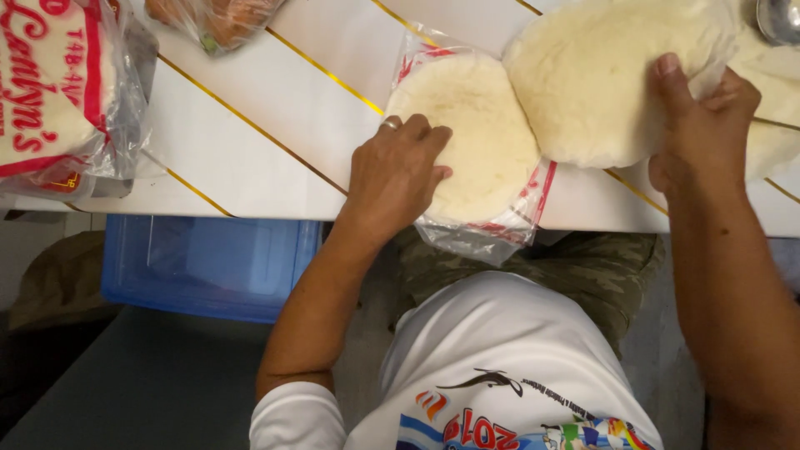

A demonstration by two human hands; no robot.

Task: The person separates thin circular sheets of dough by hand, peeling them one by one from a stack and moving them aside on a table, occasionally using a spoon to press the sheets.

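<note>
Head view shows the left hand [396,171] pressing flat on the bagged flatbread stack [475,133] at the table [267,125] edge; the right hand [700,125] grips a loose flatbread [600,75], lifted just right of the stack.

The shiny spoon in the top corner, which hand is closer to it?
The right hand. It holds a flatbread just below the spoon. The left hand presses the bagged flatbread, much farther away.

Left hand [396,171] presses flat, fingers spread; right hand [700,125] pinches closed.
</note>
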